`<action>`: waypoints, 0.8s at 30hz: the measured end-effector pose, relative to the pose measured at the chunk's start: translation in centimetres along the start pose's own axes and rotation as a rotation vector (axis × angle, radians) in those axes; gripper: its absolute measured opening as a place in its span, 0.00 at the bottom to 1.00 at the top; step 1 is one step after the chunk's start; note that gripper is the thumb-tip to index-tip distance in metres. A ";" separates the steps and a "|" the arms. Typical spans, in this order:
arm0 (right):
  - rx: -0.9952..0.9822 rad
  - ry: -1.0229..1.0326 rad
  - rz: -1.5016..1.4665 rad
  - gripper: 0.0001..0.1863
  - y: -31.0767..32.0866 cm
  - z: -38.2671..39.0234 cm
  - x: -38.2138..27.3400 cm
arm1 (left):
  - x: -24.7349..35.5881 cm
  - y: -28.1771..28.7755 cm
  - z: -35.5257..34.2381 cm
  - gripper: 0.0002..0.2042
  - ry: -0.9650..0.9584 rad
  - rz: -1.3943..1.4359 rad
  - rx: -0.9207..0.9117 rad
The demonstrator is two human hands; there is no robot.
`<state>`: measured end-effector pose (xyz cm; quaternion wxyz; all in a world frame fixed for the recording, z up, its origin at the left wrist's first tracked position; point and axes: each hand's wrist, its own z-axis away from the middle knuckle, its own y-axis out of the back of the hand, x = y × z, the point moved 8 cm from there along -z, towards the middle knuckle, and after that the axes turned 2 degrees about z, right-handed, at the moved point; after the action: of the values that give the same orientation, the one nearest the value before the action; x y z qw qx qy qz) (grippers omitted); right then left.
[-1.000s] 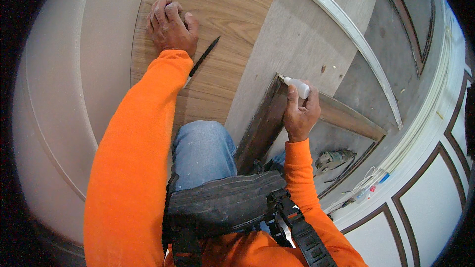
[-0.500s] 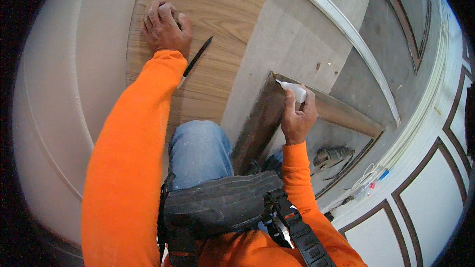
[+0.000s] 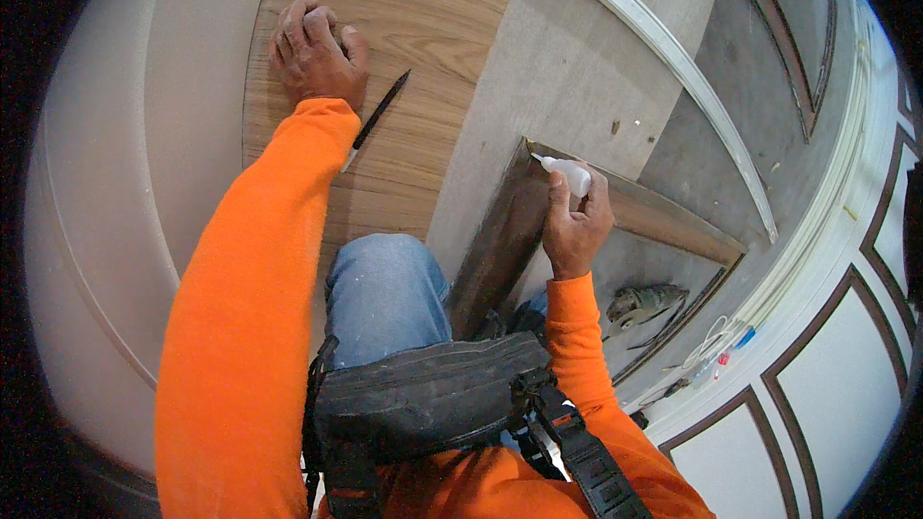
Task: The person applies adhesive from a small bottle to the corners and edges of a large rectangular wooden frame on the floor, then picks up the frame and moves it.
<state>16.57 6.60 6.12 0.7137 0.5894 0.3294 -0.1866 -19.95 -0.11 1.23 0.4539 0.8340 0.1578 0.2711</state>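
My right hand [image 3: 579, 221] pinches a small white squeeze bottle [image 3: 572, 178] with a narrow nozzle. Its tip points left, at the corner joint of a brown wooden frame [image 3: 510, 221], touching it or very close. Farther left, my left hand [image 3: 317, 53] rests on a wood-grain board [image 3: 423, 19]. Its fingers are curled and their tips hidden; a dark patch shows beside the thumb, but I cannot make out what is under the hand. Just right of that wrist a black pencil-like marker [image 3: 383, 111] lies on the board.
A long white strip [image 3: 663, 53] curves across the grey floor beyond the frame. A dusty power tool [image 3: 644, 303] lies inside the frame's angle. Pale long strips [image 3: 817, 221] run along the panelled wall [image 3: 846, 384] at right. My jeans-clad knee [image 3: 389, 288] is between my arms.
The whole view has shifted very slightly. Both hands keep their places, and the bottle's nozzle stays at the frame's corner.
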 end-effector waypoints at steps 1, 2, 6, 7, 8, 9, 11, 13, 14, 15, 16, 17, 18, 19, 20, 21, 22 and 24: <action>-0.005 -0.001 -0.008 0.17 0.0 0.0 -0.1 | 0.1 0.0 0.0 0.13 0.000 -0.004 0.000; -0.003 -0.005 -0.006 0.17 0.0 0.0 0.0 | 0.1 0.1 0.0 0.13 0.000 -0.009 0.001; 0.006 -0.003 0.019 0.18 0.1 0.1 0.3 | 0.2 0.0 0.0 0.13 -0.002 -0.001 0.010; 0.008 0.001 0.030 0.18 0.1 0.1 0.3 | 0.2 0.0 0.0 0.13 -0.007 -0.001 0.008; 0.010 -0.004 0.027 0.18 0.1 0.1 0.4 | 0.2 0.0 0.0 0.13 -0.012 -0.001 0.007; 0.012 -0.010 0.024 0.18 0.1 0.1 0.4 | 0.2 -0.1 0.0 0.13 -0.012 -0.003 0.005; 0.016 -0.006 0.021 0.18 0.1 0.2 0.4 | 0.2 -0.1 -0.1 0.13 -0.013 -0.012 0.001; 0.023 0.011 0.024 0.17 0.1 0.2 0.3 | 0.1 -0.1 -0.1 0.13 -0.011 -0.015 -0.009; 0.016 0.014 0.019 0.16 0.0 0.2 0.2 | 0.1 -0.1 -0.1 0.13 -0.010 -0.017 -0.014; 0.009 0.017 0.014 0.16 0.0 0.1 0.0 | 0.1 0.0 -0.1 0.13 -0.011 -0.014 -0.010; 0.002 0.018 0.009 0.15 0.1 0.1 -0.2 | 0.2 0.0 -0.1 0.13 -0.011 -0.011 -0.007; 0.001 0.018 0.000 0.15 0.1 0.0 -0.3 | 0.3 0.0 -0.1 0.13 -0.012 -0.008 -0.004; 0.001 0.018 -0.010 0.14 0.1 0.0 -0.4 | 0.3 0.0 -0.1 0.13 -0.007 -0.010 -0.007; 0.000 0.019 -0.022 0.13 0.1 0.0 -0.6 | 0.3 0.0 -0.1 0.13 -0.002 -0.014 -0.008; -0.004 0.002 -0.028 0.13 0.1 -0.1 -0.6 | 0.3 0.0 -0.2 0.13 0.004 -0.017 -0.010; -0.007 -0.014 -0.035 0.13 0.2 -0.1 -0.7 | 0.3 0.1 -0.2 0.13 0.000 -0.018 -0.006; -0.011 -0.031 -0.041 0.13 0.2 -0.2 -0.7 | 0.3 0.1 -0.2 0.13 -0.004 -0.018 -0.004; -0.008 0.030 0.000 0.13 0.1 -0.2 -0.8 | 0.2 0.2 -0.2 0.13 -0.010 -0.025 -0.005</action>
<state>15.97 6.76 6.74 0.7111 0.5891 0.3408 -0.1766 -19.91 0.01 1.52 0.4600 0.8323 0.1652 0.2614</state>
